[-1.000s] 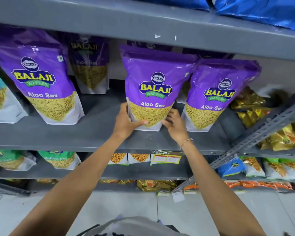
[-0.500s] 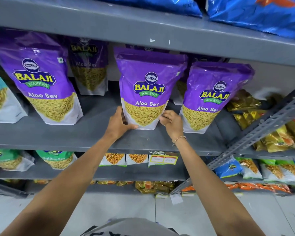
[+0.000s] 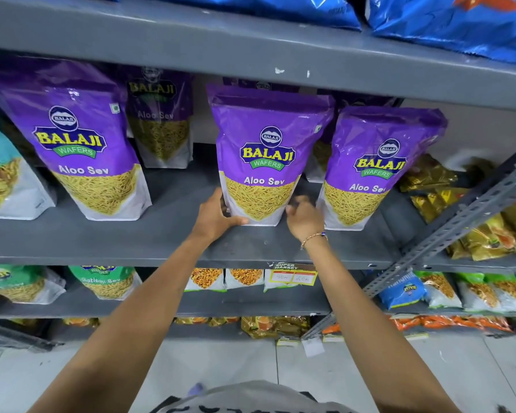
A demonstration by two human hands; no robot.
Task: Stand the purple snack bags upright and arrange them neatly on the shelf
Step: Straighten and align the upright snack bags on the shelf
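Upright on the shelf (image 3: 108, 239), the middle purple bag (image 3: 265, 150) sits clasped between left hand (image 3: 213, 217) and right hand (image 3: 304, 219).

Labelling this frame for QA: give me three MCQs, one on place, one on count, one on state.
1. Where is the left hand?
A. lower left edge of the middle purple bag
B. top shelf
C. price tag

2. How many purple bags stand in the front row?
A. one
B. three
C. six

3. The middle purple bag is:
A. lying flat
B. upright
C. torn open

A: its thumb lies on that bag's base.
B: the left bag, the middle one, the right bag.
B: base on the grey shelf, logo facing out; the right hand is at its other corner.
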